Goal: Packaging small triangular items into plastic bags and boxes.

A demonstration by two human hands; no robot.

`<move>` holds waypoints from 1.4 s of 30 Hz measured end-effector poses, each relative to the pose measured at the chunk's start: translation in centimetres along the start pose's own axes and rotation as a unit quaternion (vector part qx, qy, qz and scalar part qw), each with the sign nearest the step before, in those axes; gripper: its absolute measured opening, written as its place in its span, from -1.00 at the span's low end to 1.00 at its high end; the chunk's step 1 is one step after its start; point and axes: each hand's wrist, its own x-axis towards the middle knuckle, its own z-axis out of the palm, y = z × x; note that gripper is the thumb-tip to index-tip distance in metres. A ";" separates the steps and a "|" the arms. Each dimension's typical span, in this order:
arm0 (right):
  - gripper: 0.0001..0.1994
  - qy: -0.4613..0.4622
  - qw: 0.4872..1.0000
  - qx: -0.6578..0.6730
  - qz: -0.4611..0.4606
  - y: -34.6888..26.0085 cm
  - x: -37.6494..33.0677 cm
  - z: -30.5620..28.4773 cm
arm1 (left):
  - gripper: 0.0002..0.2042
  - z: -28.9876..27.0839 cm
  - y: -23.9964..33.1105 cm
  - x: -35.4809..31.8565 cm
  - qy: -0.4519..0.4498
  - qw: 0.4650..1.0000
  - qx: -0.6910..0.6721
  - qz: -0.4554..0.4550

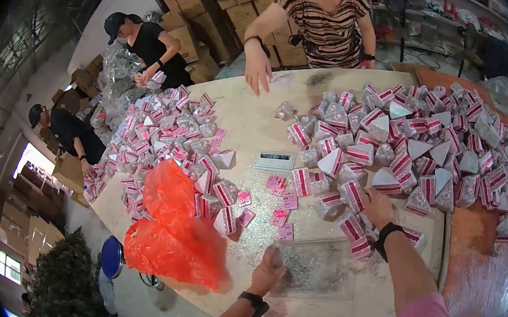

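Note:
My right hand (379, 210) reaches into the near edge of the right-hand pile, its fingers closed against a wedge-shaped pack (353, 196) in clear wrap with pink and white stripes. Low in the middle, my left hand (268, 272) rests by the left edge of a flat clear plastic bag (316, 267), with its fingers loosely apart and nothing seen in them. Small pink printed cards (280, 217) lie scattered on the table just beyond the left hand.
A big pile of striped wedge packs (421, 141) covers the right; another pile (169, 129) lies left. Between them is a small white-framed tray (274, 160). An orange plastic bag (175, 231) sits near left. Across the table (242, 103) stands a person (321, 27); two others work at left.

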 end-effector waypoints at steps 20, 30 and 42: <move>-0.81 0.109 0.982 -0.018 -0.155 -10.7 -14.8 -0.4 | -0.20 -3.1 -0.4 -0.1 -0.136 0.985 -0.074 0.076; -0.64 -0.123 0.985 -0.116 -0.013 -13.8 -21.7 5.8 | -0.20 -3.0 -1.6 0.2 -0.178 0.954 -0.033 0.240; -0.77 -0.041 0.998 -0.035 0.017 -10.8 -21.3 8.1 | -0.39 -6.6 -1.3 -2.6 -0.292 0.929 -0.193 0.123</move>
